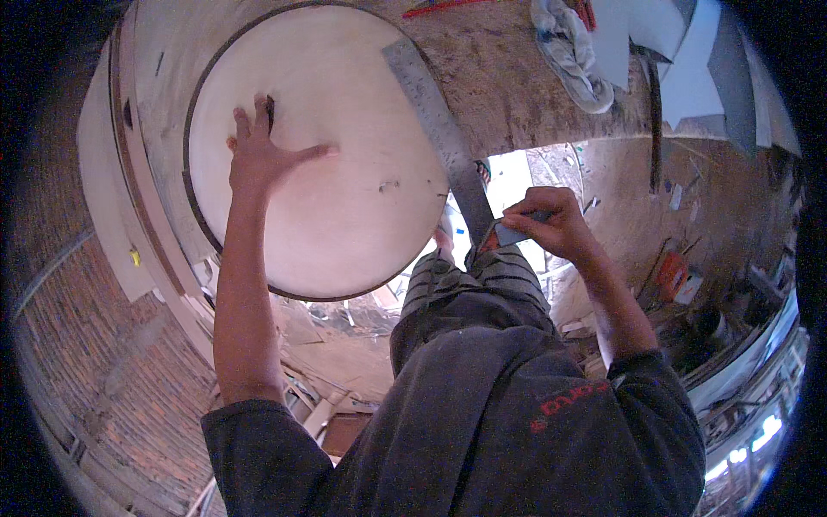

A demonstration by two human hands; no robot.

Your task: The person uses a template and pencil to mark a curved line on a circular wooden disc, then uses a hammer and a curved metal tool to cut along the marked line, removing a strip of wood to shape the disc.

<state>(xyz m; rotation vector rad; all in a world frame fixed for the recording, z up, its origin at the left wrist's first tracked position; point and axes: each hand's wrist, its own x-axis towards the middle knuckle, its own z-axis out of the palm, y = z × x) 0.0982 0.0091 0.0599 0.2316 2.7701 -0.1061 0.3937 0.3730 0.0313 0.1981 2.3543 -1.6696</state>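
Observation:
A large round pale board [336, 224] with a dark rim lies on the worktop at left. My left hand [258, 155] is over it with fingers and thumb spread wide, holding nothing. Beside its fingers is a short dark mark or slit [270, 112]. A long, flat grey metal strip [431, 108] lies over the board's right edge and reaches past the worktop's front edge towards my legs. To the right of its near end, my right hand [551, 224] is closed around a small flat blue-grey piece [513, 231]; its exact kind cannot be told.
A bundled whitish cloth [573, 56] lies on the brown worktop [500, 86], near grey and white sheets [693, 77] at far right. A red object [439, 7] is at the top edge. Scraps, wood pieces and an orange-and-white item [676, 274] lie around at right.

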